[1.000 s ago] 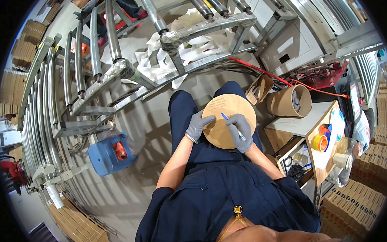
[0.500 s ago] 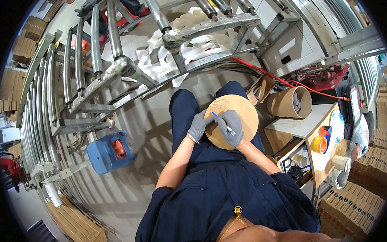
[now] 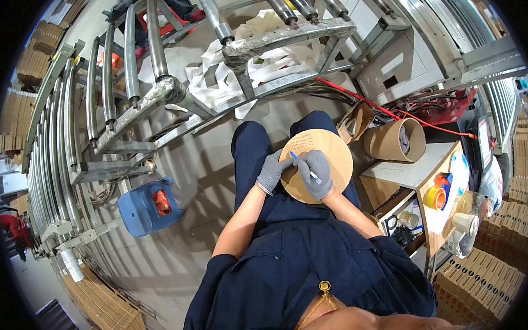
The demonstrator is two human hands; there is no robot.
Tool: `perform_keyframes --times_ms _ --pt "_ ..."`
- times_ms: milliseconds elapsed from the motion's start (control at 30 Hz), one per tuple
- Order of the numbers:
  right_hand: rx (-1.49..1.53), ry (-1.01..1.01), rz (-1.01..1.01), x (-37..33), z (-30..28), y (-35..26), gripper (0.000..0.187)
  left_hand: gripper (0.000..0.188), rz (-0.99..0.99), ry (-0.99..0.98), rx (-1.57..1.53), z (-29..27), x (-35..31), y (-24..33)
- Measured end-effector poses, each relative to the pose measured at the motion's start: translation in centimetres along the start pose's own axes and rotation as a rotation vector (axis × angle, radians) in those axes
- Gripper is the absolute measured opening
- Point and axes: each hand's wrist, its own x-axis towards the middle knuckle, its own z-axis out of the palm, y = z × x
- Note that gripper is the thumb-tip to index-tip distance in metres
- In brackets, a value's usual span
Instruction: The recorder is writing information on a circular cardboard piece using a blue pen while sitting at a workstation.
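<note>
A round tan disc (image 3: 333,148) with several lines of handwriting near its far left edge rests on my lap. My right hand (image 3: 315,178), in a grey glove, is closed around a white marker pen (image 3: 315,177) with a blue end. The blue end points at the disc, just below the writing; whether it touches cannot be made out. My left hand (image 3: 270,172), also gloved in grey, holds the disc's left edge, its thumb over the top close to the marker. Its other fingers are partly hidden.
Roller conveyor frames (image 3: 157,90) curve ahead and left, with white sheeting (image 3: 214,85) beyond. A blue plastic stool (image 3: 140,207) stands left. On the right are a cardboard tube (image 3: 388,140), a small table (image 3: 431,200) with orange tape (image 3: 436,197), and stacked boxes (image 3: 480,279).
Both of my hands, the marker and the disc stay almost where they were. At the far top left, another person's hand has partly moved out of sight.
</note>
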Motion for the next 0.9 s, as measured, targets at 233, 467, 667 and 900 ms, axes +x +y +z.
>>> perform_keyframes --times_ms 233,467,667,900 --pt "0.005 0.016 -0.004 -0.09 0.13 0.08 0.004 0.038 0.013 0.0 0.043 -0.03 -0.04 0.07" --pt "-0.011 0.013 -0.005 0.0 0.14 0.07 0.005 0.038 0.026 0.008 0.042 0.14 -0.05 0.22" --pt "-0.025 0.003 0.005 -0.27 0.32 0.34 0.004 0.038 0.024 0.016 0.058 -0.06 0.03 -0.07" --pt "0.056 0.029 0.046 -0.12 -0.15 -0.23 0.004 0.036 -0.005 -0.006 -0.006 0.33 -0.19 0.6"
